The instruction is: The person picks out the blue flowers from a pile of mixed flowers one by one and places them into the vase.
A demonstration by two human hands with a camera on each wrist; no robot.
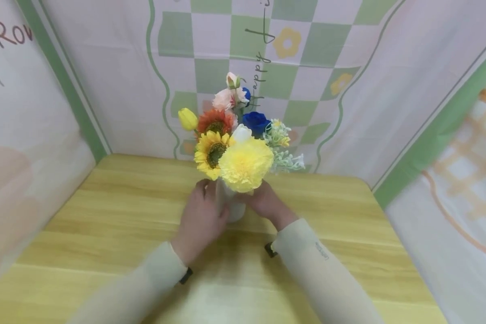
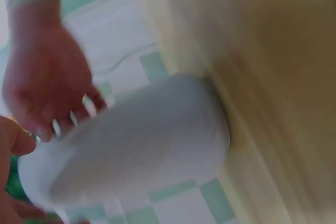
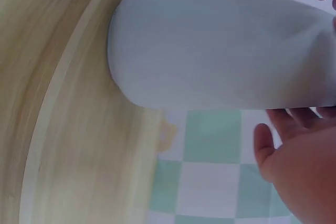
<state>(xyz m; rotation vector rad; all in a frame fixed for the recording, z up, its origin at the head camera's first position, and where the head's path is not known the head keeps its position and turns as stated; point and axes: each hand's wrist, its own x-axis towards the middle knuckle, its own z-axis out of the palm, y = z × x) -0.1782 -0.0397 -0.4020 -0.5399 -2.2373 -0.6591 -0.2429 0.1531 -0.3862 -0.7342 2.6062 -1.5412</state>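
Observation:
A white vase (image 1: 236, 213) stands on the table with a bunch of flowers in it. My left hand (image 1: 200, 211) grips its left side, with the thumb toward the front. From the right, my right hand (image 1: 266, 201) holds the upper part; its fingertips are hidden in the head view. The right wrist view shows the right hand (image 3: 304, 156) with fingers curving behind the vase (image 3: 210, 45). A large yellow carnation (image 1: 246, 163) covers the rim. Around it are a sunflower (image 1: 214, 154), a blue rose (image 1: 256, 123), a white tulip (image 1: 241, 132) and a yellow tulip (image 1: 188, 119).
The wooden table (image 1: 125, 216) reaches to a cloth backdrop (image 1: 210, 36) with green checks and lettering. More printed cloth hangs along the left and right sides. Pale green filler sprigs (image 1: 285, 160) lean out to the right.

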